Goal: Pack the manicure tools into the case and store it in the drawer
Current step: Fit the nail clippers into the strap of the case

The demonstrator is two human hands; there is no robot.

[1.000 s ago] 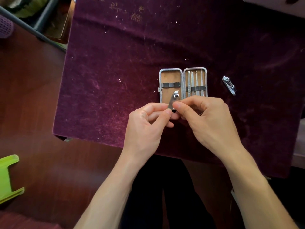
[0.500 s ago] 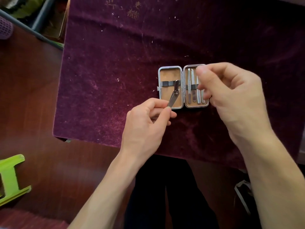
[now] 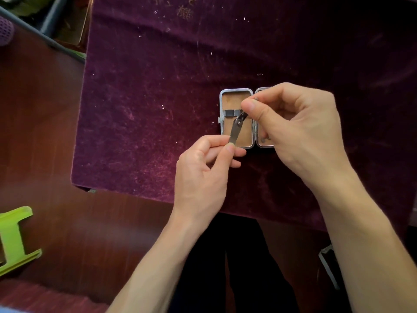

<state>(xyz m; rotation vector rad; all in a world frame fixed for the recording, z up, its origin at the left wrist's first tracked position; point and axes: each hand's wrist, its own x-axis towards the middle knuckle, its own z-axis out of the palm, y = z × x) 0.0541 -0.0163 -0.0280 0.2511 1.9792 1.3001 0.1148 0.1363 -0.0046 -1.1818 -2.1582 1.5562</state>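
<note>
Left hand (image 3: pixel 203 170) pinches clipper (image 3: pixel 235 129); right hand (image 3: pixel 293 125) pinching, covers case (image 3: pixel 225 93) half.

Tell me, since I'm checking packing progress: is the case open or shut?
Open. The case lies flat on the purple cloth, both halves spread, tan lining showing.

Deep purple velvet cloth (image 3: pixel 203 75) with pale flecks and faded gold marks at its far edge. Silver-rimmed case (image 3: pixel 235 90), tan lining, dark grey strap (image 3: pixel 231 113). Silvery-grey clipper (image 3: pixel 235 129). Dark reddish-brown floor (image 3: pixel 56 132). Lime-green stool (image 3: pixel 13 236).
</note>
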